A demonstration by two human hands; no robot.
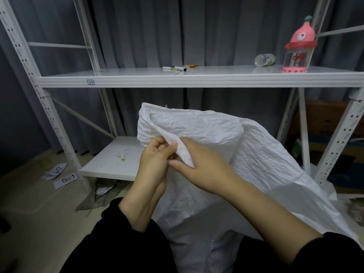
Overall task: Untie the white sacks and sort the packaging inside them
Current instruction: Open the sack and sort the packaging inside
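Black sleeves (126,251) fill the near edge, and just past them both hands are working the top of the white sack (256,154). It stands right in front of the person, between their arms, with its body slumping off to the right and its crumpled mouth up in front of the rack.

The left hand (155,156) has its fingers curled in and is pinching a fold of the rim. The right hand (204,168) is right beside it, nearly touching, with the same fold caught between its thumb and its straighter fingers. So both hands are close together and clamped on one flap of fabric.

My read is that this is the opening step, with no sorting yet. I can't see any string or knot, so I can't tell whether the tie is already off or is buried in that fold. None of the packaging inside shows either.

The next move probably calls for pulling the two grips apart to spread the mouth wide, then reaching in. That woven stuff looks floppy, so one hand may need to hold the rim open.

The upper shelf (216,72) has a pink toy (299,46), a tipped bottle (265,60) and some markers (175,68). Paper labels (66,180) lie on the floor at the left.
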